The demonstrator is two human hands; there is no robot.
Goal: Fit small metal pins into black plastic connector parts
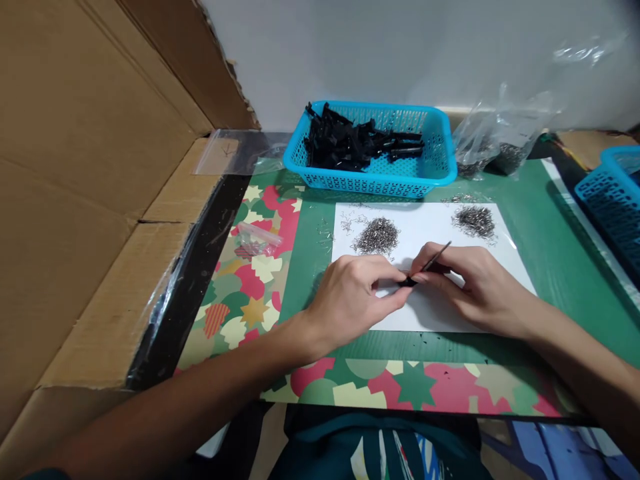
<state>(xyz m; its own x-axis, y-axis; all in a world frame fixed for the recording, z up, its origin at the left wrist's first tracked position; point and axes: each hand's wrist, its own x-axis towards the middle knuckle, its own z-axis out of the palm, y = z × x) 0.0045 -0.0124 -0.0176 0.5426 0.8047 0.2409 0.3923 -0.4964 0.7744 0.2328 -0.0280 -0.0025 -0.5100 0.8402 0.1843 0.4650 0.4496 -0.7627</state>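
My left hand (pixel 357 287) is closed in a pinch on a small black plastic part (pixel 409 282) over a white sheet of paper (pixel 425 220). From the other side, my right hand (pixel 465 280) grips a slim dark tool that looks like tweezers (pixel 440 255). It slants up to the right, its lower end at the black part and partly hidden by my fingers. Just beyond my left hand lies a pile of tiny metal pins (pixel 377 235). A second pin pile (pixel 474 221) sits beyond my right hand on the same sheet.
Behind the paper stands a blue basket (pixel 370 185) with many black plastic parts (pixel 345 140). Clear bags of metal bits (pixel 510 150) lean at the wall. Another blue basket (pixel 610 200) is at the right, cardboard (pixel 75 133) at the left. A small zip bag (pixel 260 237) lies left.
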